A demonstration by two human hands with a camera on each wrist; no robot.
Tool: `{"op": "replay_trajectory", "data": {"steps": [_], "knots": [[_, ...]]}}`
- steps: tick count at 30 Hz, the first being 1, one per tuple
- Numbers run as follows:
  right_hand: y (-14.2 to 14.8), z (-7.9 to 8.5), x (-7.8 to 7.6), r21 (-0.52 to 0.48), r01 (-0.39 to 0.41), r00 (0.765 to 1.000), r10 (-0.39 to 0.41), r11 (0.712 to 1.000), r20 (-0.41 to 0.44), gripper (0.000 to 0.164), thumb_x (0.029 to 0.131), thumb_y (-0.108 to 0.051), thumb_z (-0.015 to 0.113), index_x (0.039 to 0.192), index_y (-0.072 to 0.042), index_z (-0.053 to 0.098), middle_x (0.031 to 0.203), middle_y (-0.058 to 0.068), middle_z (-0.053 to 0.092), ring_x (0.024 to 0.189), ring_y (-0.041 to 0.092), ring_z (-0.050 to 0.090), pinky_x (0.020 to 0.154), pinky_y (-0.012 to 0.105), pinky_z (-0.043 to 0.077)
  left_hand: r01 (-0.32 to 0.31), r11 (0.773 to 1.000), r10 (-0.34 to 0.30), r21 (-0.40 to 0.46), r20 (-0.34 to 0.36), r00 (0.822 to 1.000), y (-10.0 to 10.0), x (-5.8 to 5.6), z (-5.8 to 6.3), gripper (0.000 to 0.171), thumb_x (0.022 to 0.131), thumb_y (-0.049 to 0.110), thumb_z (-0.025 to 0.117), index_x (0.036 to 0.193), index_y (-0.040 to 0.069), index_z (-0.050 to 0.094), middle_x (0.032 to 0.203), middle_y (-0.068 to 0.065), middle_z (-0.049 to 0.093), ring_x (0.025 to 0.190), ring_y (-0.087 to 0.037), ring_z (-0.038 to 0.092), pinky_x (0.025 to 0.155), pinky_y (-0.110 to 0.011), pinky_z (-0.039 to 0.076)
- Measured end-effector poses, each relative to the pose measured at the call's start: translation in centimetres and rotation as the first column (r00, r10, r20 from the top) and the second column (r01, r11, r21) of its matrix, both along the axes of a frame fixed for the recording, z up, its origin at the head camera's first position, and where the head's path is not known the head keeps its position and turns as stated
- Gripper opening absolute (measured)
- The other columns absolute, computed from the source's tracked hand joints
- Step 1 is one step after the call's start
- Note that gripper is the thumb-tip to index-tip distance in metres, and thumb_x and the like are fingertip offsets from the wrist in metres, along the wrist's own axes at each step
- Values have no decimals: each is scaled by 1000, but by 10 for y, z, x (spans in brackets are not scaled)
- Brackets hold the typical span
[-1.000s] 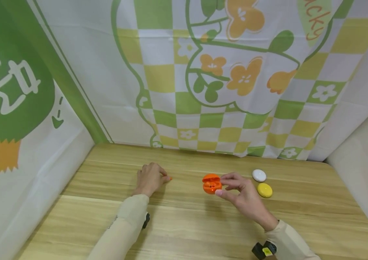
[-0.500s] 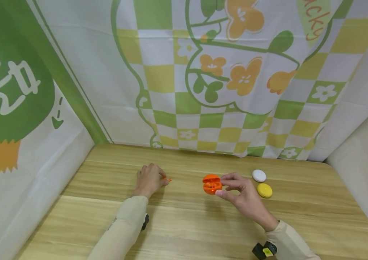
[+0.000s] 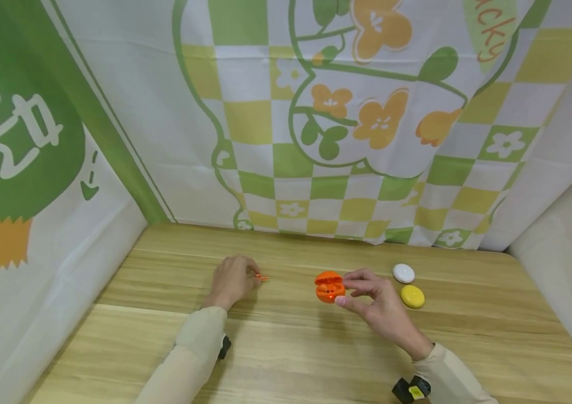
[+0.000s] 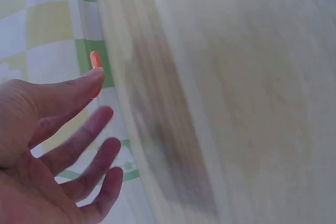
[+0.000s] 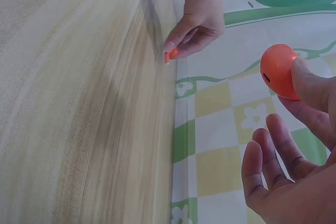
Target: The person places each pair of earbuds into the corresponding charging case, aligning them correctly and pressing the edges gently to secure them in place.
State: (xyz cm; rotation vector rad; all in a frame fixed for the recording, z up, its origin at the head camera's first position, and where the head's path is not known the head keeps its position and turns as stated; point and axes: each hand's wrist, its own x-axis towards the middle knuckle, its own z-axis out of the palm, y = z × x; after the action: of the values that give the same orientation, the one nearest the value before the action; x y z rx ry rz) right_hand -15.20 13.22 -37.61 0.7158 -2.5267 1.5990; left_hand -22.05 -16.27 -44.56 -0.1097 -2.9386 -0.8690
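Observation:
My left hand [image 3: 234, 280] pinches a small orange earbud [image 3: 262, 278] between thumb and index finger. In the left wrist view the earbud's stem [image 4: 95, 59] pokes out past the thumb tip, while the other fingers are spread and loosely bent. To the right, my right hand [image 3: 379, 306] grips an orange round earbud case [image 3: 329, 287] by its side, above the table, with thumb and fingers. Its lid is raised, and orange shapes show inside, too small to make out fully. From the right wrist view the case's rounded shell [image 5: 278, 71] shows a dark slot.
Right of my right hand lie a white round case [image 3: 404, 274] and a yellow round case [image 3: 412, 296], close together on the wooden table [image 3: 286, 359]. A patterned cloth [image 3: 316, 185] hangs along the table's back edge, with more cloth on both sides.
The earbud has turned a little in my left fingers and more of it shows. My right hand and the orange case have stayed nearly still.

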Motion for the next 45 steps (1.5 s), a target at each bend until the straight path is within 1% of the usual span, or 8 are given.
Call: {"op": "replay_trajectory", "data": {"steps": [3,7,10,16,22,31,36,45], "knots": [[0,0,0,2,0,1000,0,1000,-1,24,78,-1,74,101,4,70,104,12,61,98,25,56,77,43,52,19,995,-21,101,20,1000,2,3,6,16,75,14,79,90,13,73,98,-5,69,82,-21,63,68,-36,50],[1,0,1,1,-4,1000,4,1000,0,23,78,-2,73,101,5,70,104,12,61,98,24,56,78,45,52,55,979,-59,198,13,998,6,7,14,15,75,10,78,90,11,74,98,-3,69,93,-25,63,81,-43,50],[1,0,1,-2,-9,1000,9,1000,-4,23,78,-2,73,101,4,70,104,12,61,98,24,56,77,45,52,84,971,-82,224,-20,996,10,9,19,15,75,11,79,89,12,74,93,1,70,102,-27,60,89,-48,45],[0,0,1,-10,-16,1000,16,1000,-2,23,78,-2,73,101,4,70,105,12,61,99,26,56,78,48,51,138,949,-115,284,-99,988,16,11,28,12,75,13,79,85,16,72,82,6,69,88,-21,65,80,-42,49],[-1,2,1,-13,-17,1000,17,1000,-4,23,78,-1,73,100,4,70,106,13,61,100,28,56,78,48,51,210,934,-157,290,-194,968,22,16,37,9,80,18,76,88,18,74,89,6,70,89,-13,64,82,-41,48],[-1,3,3,9,-10,1000,10,1000,10,23,80,-3,72,102,2,70,107,11,60,100,23,56,79,45,51,283,910,-223,302,-219,950,30,26,48,14,88,22,67,100,19,71,92,12,66,91,-7,59,84,-37,46],[-2,3,3,8,-6,1000,6,1000,13,22,80,-3,72,102,2,70,106,11,61,100,22,56,79,44,51,318,895,-248,314,-244,937,33,29,52,18,90,25,65,106,20,69,89,14,65,91,-6,58,87,-42,46],[-3,5,2,8,-2,1000,2,1000,16,21,80,-3,72,100,2,71,105,11,61,100,24,56,79,46,51,368,874,-270,318,-311,911,38,35,61,15,88,23,67,102,24,70,93,16,64,93,-5,57,85,-40,47]]}}
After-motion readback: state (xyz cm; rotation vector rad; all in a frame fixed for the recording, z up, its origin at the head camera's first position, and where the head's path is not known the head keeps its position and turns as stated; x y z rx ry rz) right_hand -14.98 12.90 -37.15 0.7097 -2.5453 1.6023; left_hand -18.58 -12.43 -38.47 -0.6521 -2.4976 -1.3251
